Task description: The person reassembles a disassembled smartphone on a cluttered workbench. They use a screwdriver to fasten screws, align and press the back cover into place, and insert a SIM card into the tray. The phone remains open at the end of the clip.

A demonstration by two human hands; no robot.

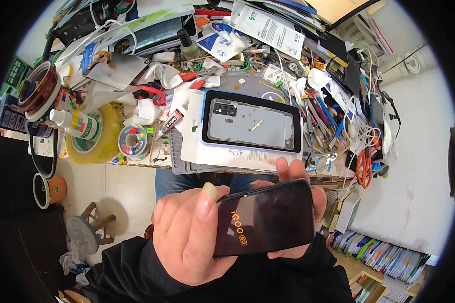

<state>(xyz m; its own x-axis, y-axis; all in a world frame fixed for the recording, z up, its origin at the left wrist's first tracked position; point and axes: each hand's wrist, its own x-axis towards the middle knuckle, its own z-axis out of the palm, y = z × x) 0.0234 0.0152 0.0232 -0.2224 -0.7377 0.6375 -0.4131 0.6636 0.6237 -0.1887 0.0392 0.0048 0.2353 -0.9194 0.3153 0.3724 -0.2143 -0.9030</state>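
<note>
A dark smartphone (273,222) lies sideways between my two hands, held over my lap in front of the workbench. Its screen is lit, showing an orange logo on black. My left hand (189,227) grips the phone's left end, with the thumb raised at its upper edge. Around the right end wrap the fingers of my right hand (316,204), partly hidden behind the phone. Just beyond, on a white box (192,136), rests an opened phone frame (254,121) with a grey inside, a camera cutout and a small metallic strip (257,124) on it.
Left of the box stand a solder spool (135,141), a glue tube (170,122) and a roll of yellow tape (111,134) with a white-capped bottle (76,123). Tools and cables (364,136) crowd the right. A stool (83,233) stands on the floor at left.
</note>
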